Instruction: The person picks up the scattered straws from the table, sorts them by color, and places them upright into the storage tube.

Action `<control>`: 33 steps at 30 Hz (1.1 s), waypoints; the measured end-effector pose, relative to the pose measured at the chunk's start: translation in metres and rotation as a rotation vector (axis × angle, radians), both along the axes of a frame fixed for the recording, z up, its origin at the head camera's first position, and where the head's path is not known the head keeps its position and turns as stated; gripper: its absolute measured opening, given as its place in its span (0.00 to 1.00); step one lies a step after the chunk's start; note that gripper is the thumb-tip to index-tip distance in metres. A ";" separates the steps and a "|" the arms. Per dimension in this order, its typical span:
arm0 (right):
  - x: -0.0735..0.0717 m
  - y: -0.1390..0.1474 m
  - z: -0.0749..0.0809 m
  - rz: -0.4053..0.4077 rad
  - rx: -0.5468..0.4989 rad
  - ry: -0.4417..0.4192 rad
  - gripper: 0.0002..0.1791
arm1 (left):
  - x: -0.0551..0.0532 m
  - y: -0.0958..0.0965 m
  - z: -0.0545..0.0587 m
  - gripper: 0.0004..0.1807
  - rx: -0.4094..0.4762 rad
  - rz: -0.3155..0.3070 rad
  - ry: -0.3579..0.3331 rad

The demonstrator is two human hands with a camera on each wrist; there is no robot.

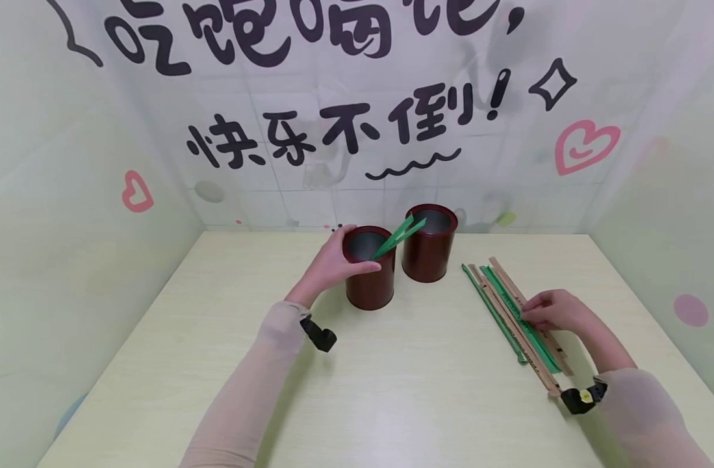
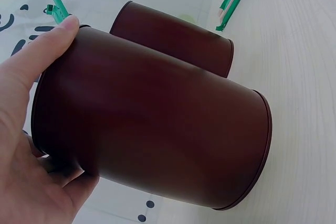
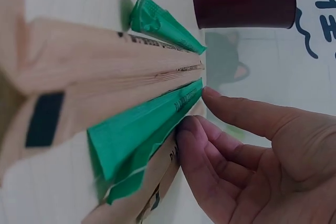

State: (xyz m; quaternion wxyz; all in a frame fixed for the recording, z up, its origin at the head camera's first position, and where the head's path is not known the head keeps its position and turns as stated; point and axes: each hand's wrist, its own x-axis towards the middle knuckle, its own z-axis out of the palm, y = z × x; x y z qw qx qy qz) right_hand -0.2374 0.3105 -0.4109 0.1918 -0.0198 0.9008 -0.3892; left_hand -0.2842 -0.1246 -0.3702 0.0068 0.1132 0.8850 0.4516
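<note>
My left hand [image 1: 339,260] grips the rim of the nearer dark red cylindrical canister [image 1: 371,289], its thumb across the front. In the left wrist view that canister [image 2: 157,114] fills the middle. Two slim green paper-wrapped sticks [image 1: 394,239] lean out of its open top. At the right, my right hand [image 1: 558,311] pinches a long green paper-wrapped stick [image 3: 149,129] between thumb and fingers. This stick lies among several brown paper-wrapped sticks [image 3: 110,61] and one more green wrapped stick [image 3: 163,22], all side by side on the table.
A second dark red canister [image 1: 429,257] stands just behind and right of the gripped one, its top open. The pale wooden table [image 1: 392,390] meets a printed white sheet [image 1: 263,201] at the back, with sheeted walls on both sides.
</note>
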 end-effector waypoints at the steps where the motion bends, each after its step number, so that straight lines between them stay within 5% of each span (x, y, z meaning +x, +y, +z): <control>1: 0.000 -0.001 0.000 0.004 0.010 0.007 0.17 | 0.000 0.000 0.000 0.55 0.000 0.000 0.001; 15: -0.002 -0.008 -0.001 0.020 0.144 0.081 0.11 | 0.001 -0.001 0.001 0.55 0.007 -0.008 -0.007; 33: 0.002 -0.007 0.021 0.003 0.032 0.173 0.14 | 0.002 0.000 0.003 0.55 0.007 -0.004 -0.011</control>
